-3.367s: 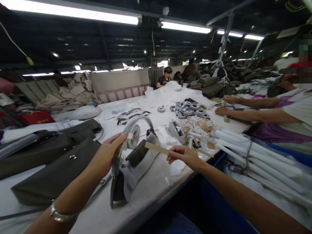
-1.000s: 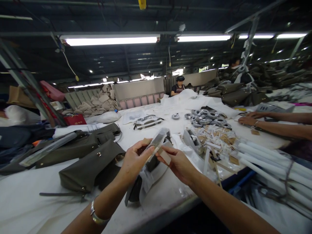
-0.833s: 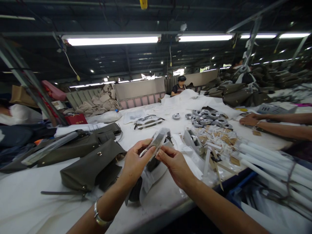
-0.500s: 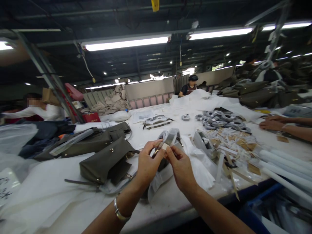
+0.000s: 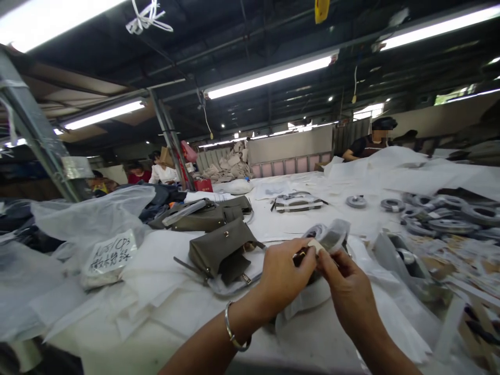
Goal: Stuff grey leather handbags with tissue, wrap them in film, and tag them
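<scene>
My left hand and my right hand meet above the white table, fingertips pinched together. Between them is a grey strap wrapped in clear film, with a small pale tab at the fingertips. Both hands grip this wrapped strap. A silver bangle sits on my left wrist. Just left of my hands lies a small olive-grey handbag on white wrapping.
More olive bags lie further back. Clear plastic bags with a handwritten label pile at the left. Tape rolls and paper tags cover the right side. White sheets lie far right. People work at the far end.
The view has swung left, so the table's left end with plastic bags shows. My hands have closed together on the wrapped strap; earlier the right hand held a paper strip apart from it.
</scene>
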`<state>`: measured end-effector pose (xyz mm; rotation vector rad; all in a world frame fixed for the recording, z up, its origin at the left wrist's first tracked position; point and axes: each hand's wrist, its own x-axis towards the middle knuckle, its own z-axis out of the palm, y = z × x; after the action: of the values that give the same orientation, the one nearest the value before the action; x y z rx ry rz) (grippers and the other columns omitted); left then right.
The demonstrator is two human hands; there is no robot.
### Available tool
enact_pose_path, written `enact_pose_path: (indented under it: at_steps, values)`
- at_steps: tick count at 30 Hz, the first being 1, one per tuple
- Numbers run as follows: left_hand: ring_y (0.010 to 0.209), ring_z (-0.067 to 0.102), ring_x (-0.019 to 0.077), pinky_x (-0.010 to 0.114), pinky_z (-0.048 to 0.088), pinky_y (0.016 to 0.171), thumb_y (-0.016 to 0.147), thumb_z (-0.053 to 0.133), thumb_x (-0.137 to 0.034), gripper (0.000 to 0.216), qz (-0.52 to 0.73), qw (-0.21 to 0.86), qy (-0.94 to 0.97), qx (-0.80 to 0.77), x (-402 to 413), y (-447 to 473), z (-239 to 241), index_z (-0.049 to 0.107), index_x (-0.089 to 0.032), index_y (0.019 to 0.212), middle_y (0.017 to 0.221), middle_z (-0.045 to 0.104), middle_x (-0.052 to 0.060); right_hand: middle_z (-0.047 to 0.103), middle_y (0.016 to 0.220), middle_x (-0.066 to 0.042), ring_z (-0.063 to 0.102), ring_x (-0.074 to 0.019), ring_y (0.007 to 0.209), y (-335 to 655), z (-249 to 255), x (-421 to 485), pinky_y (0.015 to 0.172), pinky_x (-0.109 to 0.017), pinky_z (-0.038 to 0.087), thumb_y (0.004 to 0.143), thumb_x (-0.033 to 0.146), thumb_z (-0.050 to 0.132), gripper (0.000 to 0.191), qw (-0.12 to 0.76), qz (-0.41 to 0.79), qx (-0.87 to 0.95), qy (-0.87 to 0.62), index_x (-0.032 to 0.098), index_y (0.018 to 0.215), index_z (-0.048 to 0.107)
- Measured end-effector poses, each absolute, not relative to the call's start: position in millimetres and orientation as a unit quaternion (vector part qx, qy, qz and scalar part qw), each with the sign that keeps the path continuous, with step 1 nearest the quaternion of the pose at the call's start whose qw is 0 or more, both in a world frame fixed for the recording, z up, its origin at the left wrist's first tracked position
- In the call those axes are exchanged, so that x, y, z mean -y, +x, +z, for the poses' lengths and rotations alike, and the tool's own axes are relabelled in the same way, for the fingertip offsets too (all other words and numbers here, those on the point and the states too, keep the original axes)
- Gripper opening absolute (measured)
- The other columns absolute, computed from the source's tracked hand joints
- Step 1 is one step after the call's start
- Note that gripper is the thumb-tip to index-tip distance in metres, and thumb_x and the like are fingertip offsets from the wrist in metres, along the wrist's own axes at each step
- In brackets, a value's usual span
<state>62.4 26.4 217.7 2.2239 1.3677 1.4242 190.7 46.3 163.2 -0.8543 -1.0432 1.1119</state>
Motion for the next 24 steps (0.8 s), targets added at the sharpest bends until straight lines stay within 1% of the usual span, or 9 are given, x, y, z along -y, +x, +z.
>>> enact_pose_path:
  at_steps: [3,5,7,9,12,16,20,22,24]
  values:
    - [0.085,0.070,0.0157,0.026,0.053,0.078,0.095,0.053,-0.024,0.019,0.432,0.002,0.774,-0.463,-26,60,219,0.070,-0.026,0.101,0.098,0.075,-0.003,0.072,0.093,-0.004,0.065,-0.0197,0.086,189,167,-44,0.080,-0.028,0.053,0.077,0.049,0.076,0.036,0.642,0.490,0.462,-0.368,0.021,0.099,0.070]
    - [0.082,0.070,0.0166,0.027,0.055,0.076,0.097,0.050,-0.025,0.021,0.402,-0.077,0.786,-0.462,-26,59,216,0.067,-0.023,0.109,0.098,0.075,0.000,0.071,0.094,-0.003,0.064,-0.0192,0.088,187,169,-43,0.083,-0.027,0.052,0.076,0.047,0.077,0.034,0.648,0.494,0.460,-0.352,0.022,0.097,0.070]
    - [0.081,0.071,0.0178,0.027,0.057,0.073,0.097,0.049,-0.025,0.025,0.380,-0.166,0.788,-0.456,-25,60,211,0.063,-0.018,0.117,0.099,0.075,0.004,0.070,0.090,-0.002,0.064,-0.0179,0.086,185,169,-42,0.083,-0.026,0.052,0.076,0.046,0.078,0.031,0.655,0.501,0.453,-0.338,0.022,0.092,0.069]
    - [0.086,0.071,0.0194,0.028,0.058,0.072,0.097,0.049,-0.022,0.027,0.371,-0.251,0.776,-0.445,-23,63,205,0.060,-0.012,0.120,0.104,0.074,0.009,0.068,0.083,-0.001,0.062,-0.0163,0.081,183,169,-43,0.079,-0.025,0.052,0.075,0.044,0.079,0.028,0.658,0.506,0.446,-0.334,0.021,0.084,0.067]
    - [0.100,0.069,0.0232,0.032,0.059,0.082,0.095,0.047,-0.015,0.032,0.368,-0.330,0.748,-0.442,-21,70,197,0.058,-0.004,0.122,0.115,0.070,0.015,0.065,0.075,0.001,0.059,-0.0139,0.075,181,167,-43,0.073,-0.023,0.050,0.074,0.043,0.080,0.029,0.666,0.509,0.436,-0.326,0.020,0.074,0.062]
    - [0.119,0.060,0.0268,0.037,0.053,0.099,0.094,0.044,-0.014,0.040,0.346,-0.354,0.739,-0.458,-20,76,188,0.053,0.000,0.130,0.128,0.063,0.018,0.067,0.079,0.001,0.060,-0.0146,0.078,181,165,-42,0.075,-0.024,0.051,0.074,0.041,0.081,0.028,0.676,0.499,0.434,-0.324,0.019,0.075,0.063]
    - [0.129,0.052,0.0270,0.039,0.049,0.104,0.096,0.042,-0.017,0.044,0.318,-0.350,0.740,-0.478,-19,76,183,0.048,-0.002,0.137,0.139,0.055,0.017,0.070,0.093,-0.003,0.063,-0.0181,0.089,182,164,-40,0.085,-0.029,0.052,0.077,0.043,0.077,0.027,0.666,0.505,0.441,-0.327,0.020,0.090,0.069]
    - [0.131,0.051,0.0264,0.039,0.048,0.106,0.096,0.042,-0.018,0.045,0.324,-0.329,0.748,-0.476,-17,74,184,0.047,-0.003,0.138,0.140,0.054,0.016,0.070,0.093,-0.003,0.063,-0.0188,0.090,183,165,-40,0.088,-0.030,0.052,0.077,0.042,0.078,0.028,0.663,0.514,0.438,-0.323,0.020,0.092,0.070]
    - [0.130,0.051,0.0243,0.038,0.045,0.109,0.095,0.043,-0.018,0.045,0.352,-0.273,0.769,-0.459,-13,69,191,0.048,-0.004,0.137,0.139,0.055,0.015,0.070,0.088,-0.002,0.064,-0.0193,0.088,184,165,-40,0.087,-0.031,0.053,0.075,0.042,0.079,0.028,0.659,0.518,0.437,-0.327,0.020,0.089,0.070]
